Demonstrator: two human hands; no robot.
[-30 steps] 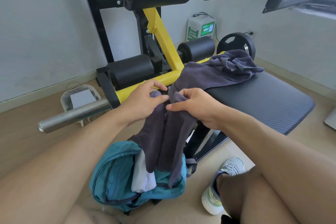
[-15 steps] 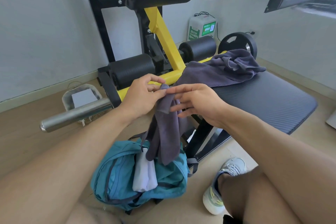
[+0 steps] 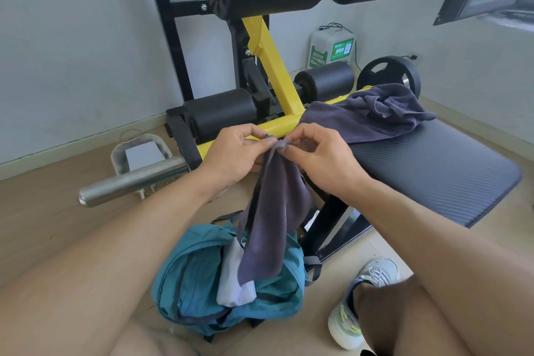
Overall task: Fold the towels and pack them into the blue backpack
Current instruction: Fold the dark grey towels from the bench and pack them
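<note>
Both hands had closed together since half a second earlier, left hand [image 3: 231,153] and right hand [image 3: 320,162] pinching the grey towel's [image 3: 274,211] top edge above the blue backpack [image 3: 202,274].

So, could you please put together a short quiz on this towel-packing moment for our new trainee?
1. True or false: both hands pinch the top edge of the hanging grey towel.
2. Where does the second grey towel lie? A) on the bench pad B) in the blue backpack C) on the floor
3. What colour is the cloth sticking out of the backpack?

Key: 1 true, the left hand and right hand both pinch it; 2 A; 3 white.
</note>
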